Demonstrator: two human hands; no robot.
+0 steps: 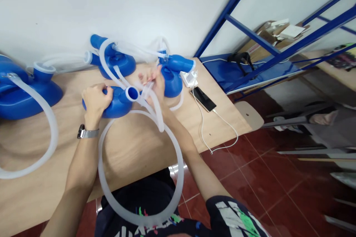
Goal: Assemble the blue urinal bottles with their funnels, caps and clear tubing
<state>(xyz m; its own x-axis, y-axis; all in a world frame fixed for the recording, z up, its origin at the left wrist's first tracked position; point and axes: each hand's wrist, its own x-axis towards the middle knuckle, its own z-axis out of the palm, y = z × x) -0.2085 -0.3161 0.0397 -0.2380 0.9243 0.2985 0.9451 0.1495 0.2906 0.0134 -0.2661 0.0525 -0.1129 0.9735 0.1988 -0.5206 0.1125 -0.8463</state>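
Observation:
My left hand [96, 100] is wrapped round the handle end of a blue plastic urinal bottle [119, 105], held over the wooden table. The bottle's round white-rimmed mouth [132, 94] is uncovered and faces right. Close beside that mouth, my right hand [156, 83] grips the end of a translucent hose, at a pale connector [146, 90]; its fingers are slightly blurred. The hose [179, 163] hangs in a large loop past the table's front edge, in front of my body.
Blue bottles with hoses stand at the left [30, 96], behind [118, 63] and right [171, 81]. Near the table's right end lie a phone [204, 99] with a white cable and a white charger [190, 78]. A blue metal frame [250, 39] rises beyond, with a cardboard box [257, 44].

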